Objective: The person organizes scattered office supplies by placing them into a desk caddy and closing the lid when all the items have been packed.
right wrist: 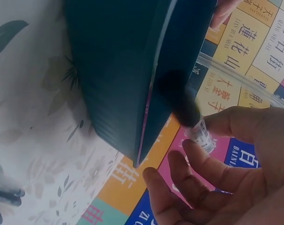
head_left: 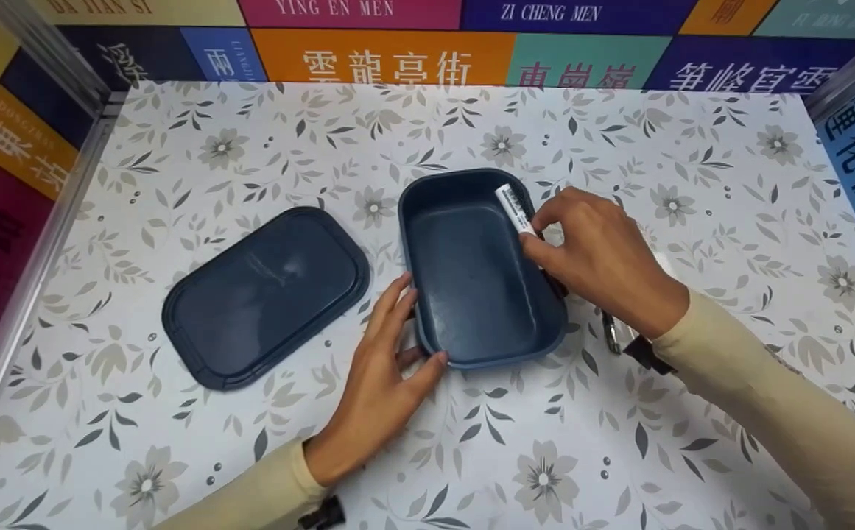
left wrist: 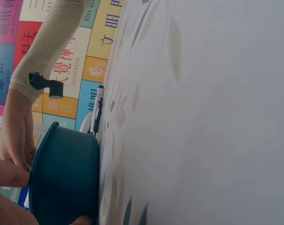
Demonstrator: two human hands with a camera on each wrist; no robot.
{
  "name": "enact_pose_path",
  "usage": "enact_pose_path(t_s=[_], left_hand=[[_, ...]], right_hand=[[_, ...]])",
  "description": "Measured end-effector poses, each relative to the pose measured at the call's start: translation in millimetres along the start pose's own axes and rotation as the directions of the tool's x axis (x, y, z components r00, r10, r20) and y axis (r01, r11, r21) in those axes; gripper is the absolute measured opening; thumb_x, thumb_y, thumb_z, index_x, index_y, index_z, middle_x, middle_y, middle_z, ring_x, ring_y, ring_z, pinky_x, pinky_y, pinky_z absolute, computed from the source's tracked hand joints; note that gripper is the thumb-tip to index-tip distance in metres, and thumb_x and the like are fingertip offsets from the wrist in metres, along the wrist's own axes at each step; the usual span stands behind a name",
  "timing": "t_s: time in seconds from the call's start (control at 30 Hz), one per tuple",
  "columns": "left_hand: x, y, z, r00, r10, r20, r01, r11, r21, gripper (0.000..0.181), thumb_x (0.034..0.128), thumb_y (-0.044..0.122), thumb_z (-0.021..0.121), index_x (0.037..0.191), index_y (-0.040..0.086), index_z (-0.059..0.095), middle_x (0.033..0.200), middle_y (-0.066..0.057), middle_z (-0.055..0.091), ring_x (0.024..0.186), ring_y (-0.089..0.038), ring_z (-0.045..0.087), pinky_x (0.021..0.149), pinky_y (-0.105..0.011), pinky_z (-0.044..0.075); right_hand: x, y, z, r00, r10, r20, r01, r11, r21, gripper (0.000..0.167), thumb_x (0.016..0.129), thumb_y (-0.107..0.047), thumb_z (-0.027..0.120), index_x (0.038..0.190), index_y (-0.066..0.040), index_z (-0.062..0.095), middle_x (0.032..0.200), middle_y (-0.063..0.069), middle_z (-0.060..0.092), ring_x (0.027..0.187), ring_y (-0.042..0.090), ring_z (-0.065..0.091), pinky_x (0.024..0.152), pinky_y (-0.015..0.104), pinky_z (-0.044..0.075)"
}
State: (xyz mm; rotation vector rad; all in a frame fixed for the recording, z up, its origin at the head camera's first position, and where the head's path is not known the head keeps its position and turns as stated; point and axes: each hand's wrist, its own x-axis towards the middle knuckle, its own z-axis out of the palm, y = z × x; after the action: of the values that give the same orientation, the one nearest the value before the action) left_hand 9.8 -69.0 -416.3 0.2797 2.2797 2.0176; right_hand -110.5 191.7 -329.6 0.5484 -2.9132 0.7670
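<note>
A dark blue plastic food container (head_left: 471, 294) stands without its lid, its inside facing up. The thumb and fingers of my left hand (head_left: 386, 383) rest loosely against its near left corner. In my right hand (head_left: 604, 250) a marker pen (head_left: 515, 210) is pinched between thumb and index finger, over the container's right rim. The marker pen's white labelled end (right wrist: 203, 136) and its dark end show in the right wrist view, the dark end blurred. The matching dark blue lid (head_left: 265, 294) lies flat to the left of the container.
Beneath my right forearm lie other pens (head_left: 611, 335), partly hidden; the left wrist view shows a white and black pen (left wrist: 98, 105) behind the container. A white floral cloth (head_left: 287, 456) covers the table, and colourful lettered panels (head_left: 383, 59) stand along its back and sides.
</note>
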Motion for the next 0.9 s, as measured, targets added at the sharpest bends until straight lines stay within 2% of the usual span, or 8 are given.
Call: enact_pose_path(t_s=[0.1, 0.27, 0.4, 0.53, 0.7, 0.9], left_hand=[[0.3, -0.5, 0.1, 1.0, -0.003, 0.005, 0.003, 1.0, -0.007, 0.09, 0.0982, -0.005, 0.076, 0.174, 0.005, 0.029, 0.183, 0.003, 0.015, 0.155, -0.03, 0.046, 0.107, -0.033, 0.062], [0.6, -1.6, 0.3, 1.0, 0.004, 0.004, -0.004, 1.0, -0.016, 0.09, 0.0973, -0.007, 0.076, 0.173, 0.004, 0.029, 0.183, 0.003, 0.016, 0.155, -0.032, 0.046, 0.107, -0.033, 0.062], [0.9, -2.2, 0.9, 1.0, 0.016, -0.003, -0.016, 1.0, -0.018, 0.09, 0.0961, -0.009, 0.076, 0.173, 0.004, 0.031, 0.183, 0.0, 0.017, 0.154, -0.033, 0.048, 0.107, -0.033, 0.062], [1.0, -2.1, 1.1, 1.0, 0.025, -0.005, -0.025, 1.0, -0.017, 0.09, 0.0956, -0.01, 0.076, 0.173, 0.003, 0.03, 0.183, -0.001, 0.017, 0.153, -0.034, 0.049, 0.106, -0.033, 0.063], [1.4, -1.8, 1.1, 1.0, 0.031, -0.004, -0.031, 0.999, -0.021, 0.089, 0.0959, -0.01, 0.075, 0.172, 0.002, 0.03, 0.183, -0.003, 0.017, 0.152, -0.035, 0.05, 0.106, -0.034, 0.063], [1.3, -1.5, 0.7, 1.0, 0.025, -0.004, -0.025, 1.0, -0.008, 0.089, 0.0964, -0.008, 0.076, 0.172, 0.002, 0.031, 0.183, -0.002, 0.017, 0.152, -0.034, 0.05, 0.105, -0.034, 0.063]], right_hand=[[4.2, -2, 3, 0.999, 0.017, 0.033, -0.016, 1.0, -0.008, 0.018, 0.099, -0.02, 0.074, 0.097, -0.003, 0.081, 0.098, 0.012, 0.078, 0.096, 0.036, 0.071, 0.084, 0.053, 0.057], [11.2, -7, 8, 0.996, 0.051, 0.074, -0.051, 0.999, 0.0, 0.018, 0.1, -0.021, 0.074, 0.102, -0.005, 0.081, 0.094, 0.008, 0.082, 0.089, 0.031, 0.072, 0.075, 0.047, 0.056], [17.6, -10, 14, 0.994, 0.049, 0.093, -0.051, 0.999, 0.018, 0.017, 0.1, -0.02, 0.074, 0.102, -0.005, 0.082, 0.092, 0.008, 0.082, 0.087, 0.028, 0.074, 0.073, 0.045, 0.058], [24.0, -10, 22, 0.994, 0.032, 0.106, -0.033, 0.999, 0.005, 0.018, 0.099, -0.021, 0.074, 0.101, -0.004, 0.081, 0.094, 0.009, 0.081, 0.092, 0.031, 0.072, 0.077, 0.049, 0.059], [30.7, -12, 32, 0.991, 0.049, 0.122, -0.044, 0.998, -0.038, 0.023, 0.096, -0.022, 0.074, 0.104, -0.001, 0.082, 0.105, 0.015, 0.078, 0.103, 0.038, 0.067, 0.087, 0.056, 0.059], [40.8, -16, 42, 0.984, 0.054, 0.172, -0.042, 0.997, -0.072, 0.025, 0.095, -0.022, 0.076, 0.102, 0.002, 0.083, 0.109, 0.018, 0.075, 0.11, 0.041, 0.065, 0.092, 0.057, 0.059]])
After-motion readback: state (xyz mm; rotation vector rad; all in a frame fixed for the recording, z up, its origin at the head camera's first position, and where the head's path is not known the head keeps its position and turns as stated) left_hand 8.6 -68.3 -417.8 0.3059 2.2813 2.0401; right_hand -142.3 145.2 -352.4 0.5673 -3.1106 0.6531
